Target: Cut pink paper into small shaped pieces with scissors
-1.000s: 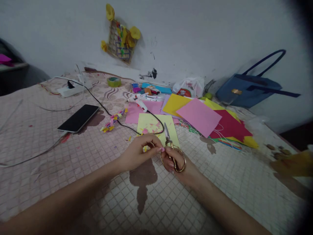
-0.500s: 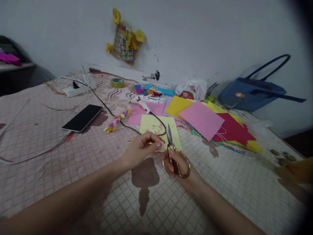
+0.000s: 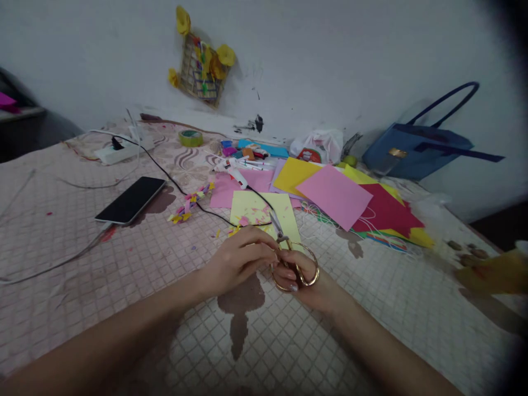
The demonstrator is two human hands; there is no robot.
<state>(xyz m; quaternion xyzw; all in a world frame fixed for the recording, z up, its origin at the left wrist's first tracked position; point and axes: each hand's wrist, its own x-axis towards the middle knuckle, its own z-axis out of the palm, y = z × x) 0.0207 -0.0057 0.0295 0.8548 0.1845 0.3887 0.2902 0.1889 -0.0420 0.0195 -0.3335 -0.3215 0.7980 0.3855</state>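
Gold-handled scissors (image 3: 312, 272) are in my right hand (image 3: 319, 289), its fingers through and around the loops. Their blades point up and away and look closed. My left hand (image 3: 237, 263) is closed, its fingertips pressed together beside the scissors' pivot and up against my right fingers. Whatever those left fingertips pinch is hidden. Just beyond both hands lies a pale yellow sheet (image 3: 289, 212), scattered with small pink paper bits (image 3: 244, 221). The blade tips are over this sheet.
A white glue gun (image 3: 237, 176) rests on pink paper, its black cord crossing the table. Left are a braided paper strip (image 3: 192, 203) and a tablet (image 3: 132, 199) on a cable. Coloured sheets (image 3: 336, 195) and a blue bag (image 3: 416, 151) stand right. Green tape (image 3: 190, 137) lies behind.
The scissor blades have closed and tilted left. My left fingertips have moved in against my right hand, and the pink paper piece they held is out of sight. The view has shifted slightly.
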